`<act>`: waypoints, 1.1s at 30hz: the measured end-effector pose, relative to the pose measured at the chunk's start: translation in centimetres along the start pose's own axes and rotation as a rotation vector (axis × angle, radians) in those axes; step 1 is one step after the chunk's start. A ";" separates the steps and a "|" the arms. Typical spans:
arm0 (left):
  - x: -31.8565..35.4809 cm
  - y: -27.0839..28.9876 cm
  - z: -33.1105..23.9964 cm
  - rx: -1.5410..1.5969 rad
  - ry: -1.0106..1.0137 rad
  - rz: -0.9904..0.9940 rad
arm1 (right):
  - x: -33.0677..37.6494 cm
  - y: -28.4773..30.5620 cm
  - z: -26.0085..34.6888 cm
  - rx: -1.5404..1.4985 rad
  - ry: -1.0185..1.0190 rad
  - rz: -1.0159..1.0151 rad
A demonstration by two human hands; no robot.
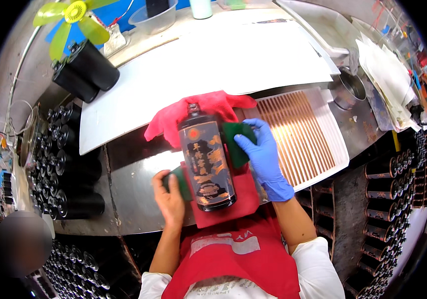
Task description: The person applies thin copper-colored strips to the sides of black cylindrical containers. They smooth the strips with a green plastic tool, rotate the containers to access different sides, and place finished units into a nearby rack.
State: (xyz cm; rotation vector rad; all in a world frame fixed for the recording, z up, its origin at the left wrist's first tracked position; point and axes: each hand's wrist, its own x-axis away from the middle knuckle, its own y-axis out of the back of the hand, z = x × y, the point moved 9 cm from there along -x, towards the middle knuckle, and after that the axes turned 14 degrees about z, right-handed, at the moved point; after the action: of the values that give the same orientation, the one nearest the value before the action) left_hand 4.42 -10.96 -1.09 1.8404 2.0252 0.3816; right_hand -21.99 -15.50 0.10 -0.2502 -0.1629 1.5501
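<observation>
A black bottle with gold and copper-coloured decoration lies face up in front of me, its neck pointing away. Under it are a red pad and a crumpled red cloth. My bare left hand is closed on a dark green pad beside the bottle's lower left side. In a blue glove, my right hand pinches another green pad against or close by the bottle's upper right side; exact contact is hard to tell.
A white ribbed tray sits to the right, near a metal cup. White board covers the table's far part. Two plain black bottles stand near a yellow-green fan. Many bottles crowd the left; decorated ones fill the right.
</observation>
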 end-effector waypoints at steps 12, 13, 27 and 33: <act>1.5 0.5 -1.7 -0.084 -0.144 0.260 | 8.3 -2.8 4.3 0.302 0.093 0.530; 2.1 -0.8 -3.3 0.116 -0.269 0.334 | 6.8 -2.6 3.5 0.179 -0.153 0.463; 1.9 -5.7 -8.4 -0.027 -0.351 0.718 | 4.6 -4.5 7.4 0.671 0.616 0.623; 1.6 -3.3 -10.0 -0.537 -0.431 0.542 | 5.1 -4.3 7.0 0.728 0.537 0.761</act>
State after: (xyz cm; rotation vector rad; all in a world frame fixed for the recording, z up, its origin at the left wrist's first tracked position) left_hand -3.14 -9.19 6.27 1.8767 1.0007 0.5501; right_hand -19.56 -9.99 7.68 -0.1385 1.0085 2.1026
